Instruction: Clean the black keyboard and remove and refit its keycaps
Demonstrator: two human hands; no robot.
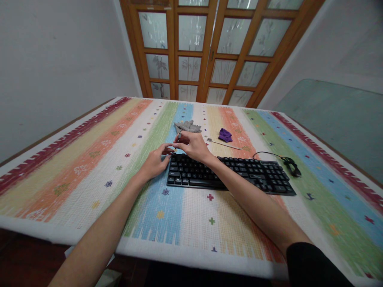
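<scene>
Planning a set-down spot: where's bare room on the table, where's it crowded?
Free: striped multicoloured tablecloth left of the left hand; near side of the black rectangular keyboard, between the forearms; right of the coiled black cable. Crowded: keyboard's far-left corner, right hand there too; beyond, crumpled grey cloth, bunched purple cloth, thin straight rod.

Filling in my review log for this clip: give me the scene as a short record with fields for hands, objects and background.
Keyboard: black, on a striped tablecloth
Left hand: at the keyboard's far left corner
Right hand: over that corner, beside the left hand; whether it holds something is unclear
Beyond keyboard, left to right: grey cloth, thin rod, purple cloth
Cable: bundled, at the keyboard's right
Background: wood-framed glass doors
</scene>
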